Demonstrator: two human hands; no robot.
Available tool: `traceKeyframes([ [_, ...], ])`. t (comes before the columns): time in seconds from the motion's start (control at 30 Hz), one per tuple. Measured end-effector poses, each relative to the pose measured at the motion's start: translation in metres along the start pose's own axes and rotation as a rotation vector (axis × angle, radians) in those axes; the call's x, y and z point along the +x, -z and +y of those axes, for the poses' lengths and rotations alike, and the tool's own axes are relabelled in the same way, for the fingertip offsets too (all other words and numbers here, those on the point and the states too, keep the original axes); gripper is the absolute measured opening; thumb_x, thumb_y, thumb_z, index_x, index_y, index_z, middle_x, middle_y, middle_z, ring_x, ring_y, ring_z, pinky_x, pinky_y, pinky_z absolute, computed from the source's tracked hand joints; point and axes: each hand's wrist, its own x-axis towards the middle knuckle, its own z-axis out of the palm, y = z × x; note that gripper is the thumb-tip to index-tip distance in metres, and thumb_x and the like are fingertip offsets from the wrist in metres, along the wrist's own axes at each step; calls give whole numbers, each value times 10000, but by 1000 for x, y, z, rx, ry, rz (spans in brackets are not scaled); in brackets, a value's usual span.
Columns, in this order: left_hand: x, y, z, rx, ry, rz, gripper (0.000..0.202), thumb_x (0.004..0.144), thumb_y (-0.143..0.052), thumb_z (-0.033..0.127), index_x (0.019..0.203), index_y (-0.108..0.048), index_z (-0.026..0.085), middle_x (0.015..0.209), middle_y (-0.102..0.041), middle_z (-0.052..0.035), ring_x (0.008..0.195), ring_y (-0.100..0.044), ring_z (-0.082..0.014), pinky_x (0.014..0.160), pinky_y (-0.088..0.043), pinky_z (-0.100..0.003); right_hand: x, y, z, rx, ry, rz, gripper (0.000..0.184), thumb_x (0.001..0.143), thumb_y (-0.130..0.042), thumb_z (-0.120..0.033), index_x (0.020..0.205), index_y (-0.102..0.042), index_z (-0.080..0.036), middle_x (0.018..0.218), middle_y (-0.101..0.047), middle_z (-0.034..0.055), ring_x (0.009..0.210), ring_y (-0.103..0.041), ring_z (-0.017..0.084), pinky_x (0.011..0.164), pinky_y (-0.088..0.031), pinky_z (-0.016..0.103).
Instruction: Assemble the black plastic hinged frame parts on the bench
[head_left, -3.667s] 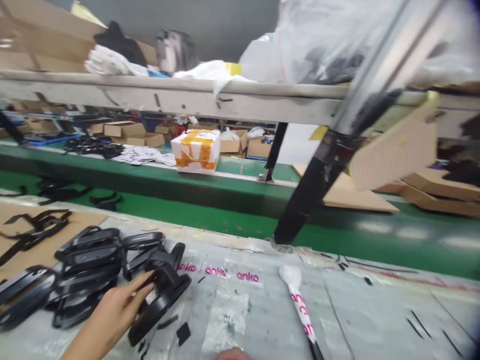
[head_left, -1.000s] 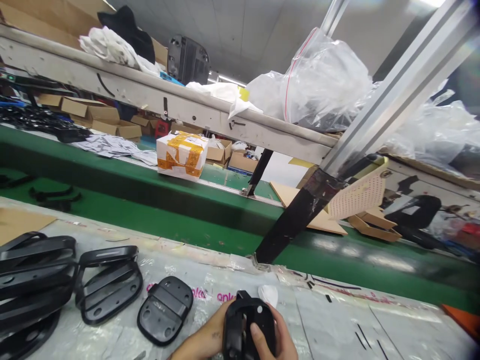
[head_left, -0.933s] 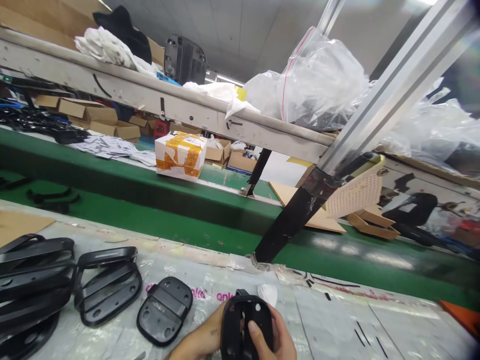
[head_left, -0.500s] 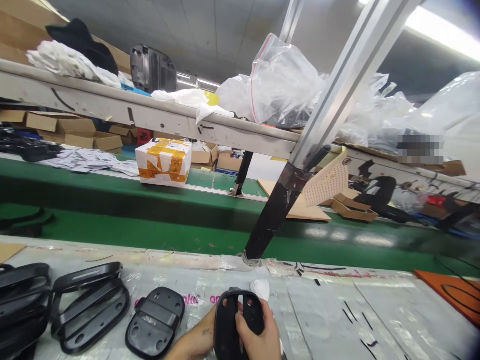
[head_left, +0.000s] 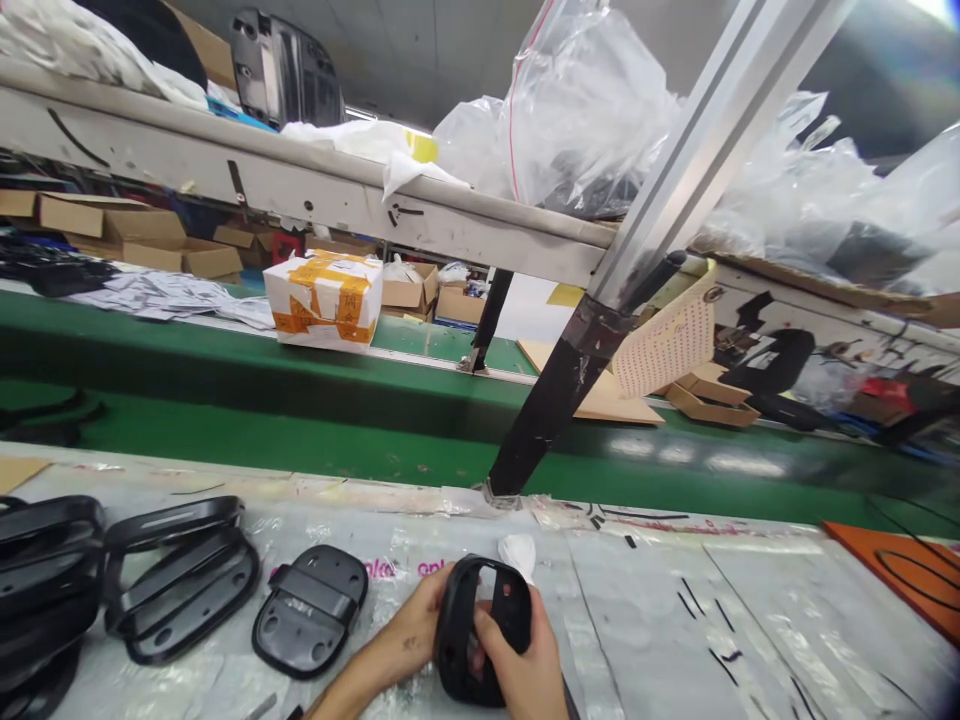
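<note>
Both my hands hold one black plastic part (head_left: 480, 620) upright over the plastic-covered bench, low in the middle of the view. My left hand (head_left: 409, 640) grips its left edge and my right hand (head_left: 525, 670) wraps its right side, thumb across the front. A similar black part (head_left: 309, 622) lies flat just left of my hands. Further left lie several black frame pieces (head_left: 176, 580) in a loose pile. A white wrapped tool tip (head_left: 519, 553) pokes out behind the held part.
A green conveyor belt (head_left: 300, 400) runs behind the bench, with a taped white box (head_left: 322, 298) beyond it. A slanted metal post (head_left: 570, 370) stands on the bench edge. An overhead shelf (head_left: 300, 195) carries plastic bags (head_left: 592, 110). An orange mat (head_left: 900, 575) lies at right.
My left hand took a black part from the pile 3.7 s ago; now both hands hold it in front of me. In the last second the view shifted right and the part tilted slightly.
</note>
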Motion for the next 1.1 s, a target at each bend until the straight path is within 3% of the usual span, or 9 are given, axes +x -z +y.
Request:
traceKeyframes([
  [0.17,3,0,-15,-52,-20,13,703,609,-844,519,1123,-519,167,704,-661,-2,555,-607,-150,511,-488,-240,-4,10,3,84,-112,-112,578,657,-747,-606,1006,-674,-152,744,-709,74,626,-648,263,611,-539,377],
  [0.27,1,-12,-4,-14,-7,-30,583,656,-791,551,1009,-555,152,638,-603,10,522,-551,-123,486,-442,-213,-5,11,4,99,-141,-81,607,618,-772,-610,998,-684,-144,865,-727,110,766,-678,319,684,-559,425],
  [0.37,-9,-20,11,162,15,-32,549,774,-581,663,970,-605,150,687,-606,-21,522,-509,-120,466,-394,-211,-6,14,2,66,-97,-83,601,652,-751,-549,1079,-643,-139,949,-721,116,908,-669,335,820,-544,456],
  [0.5,-31,-19,22,551,-74,3,459,855,-572,511,1213,-592,225,793,-662,-58,698,-594,-204,566,-394,-243,-5,30,-4,-94,189,38,650,710,-708,-402,1285,-500,-182,1174,-648,95,995,-641,259,874,-530,376],
  [0.6,-39,-20,23,1025,-184,65,462,969,-346,433,1366,-487,242,897,-691,-118,798,-636,-284,721,-435,-345,-3,46,-4,-289,573,35,334,819,-635,-270,1152,-646,-257,1102,-695,36,958,-655,227,823,-530,336],
  [0.7,-36,-23,23,1137,-239,89,386,971,-354,391,1220,-596,224,984,-709,-125,908,-656,-310,835,-444,-391,-2,57,3,-394,774,-43,279,871,-580,-190,1082,-711,-318,1054,-730,-11,972,-679,229,886,-526,355],
  [0.8,-32,-25,23,974,-185,144,291,938,-456,387,1099,-649,240,1053,-711,-86,1027,-639,-287,865,-460,-340,-3,60,14,-426,697,-56,300,891,-540,-219,1128,-698,-311,1102,-719,-20,989,-691,233,888,-558,344],
  [0.93,-35,-27,18,962,-200,107,445,992,-292,410,1335,-512,232,1181,-665,-126,1118,-609,-292,950,-450,-370,-8,59,17,-506,590,-47,315,910,-524,-294,1177,-675,-222,1169,-694,32,1050,-671,256,915,-550,335],
  [1.1,-34,-33,6,992,-242,132,513,1000,-202,344,1368,-464,101,1161,-657,-188,1073,-634,-293,940,-459,-365,-11,55,15,-653,523,-71,344,945,-466,-377,1155,-648,-174,1067,-730,63,945,-702,262,832,-545,322],
])
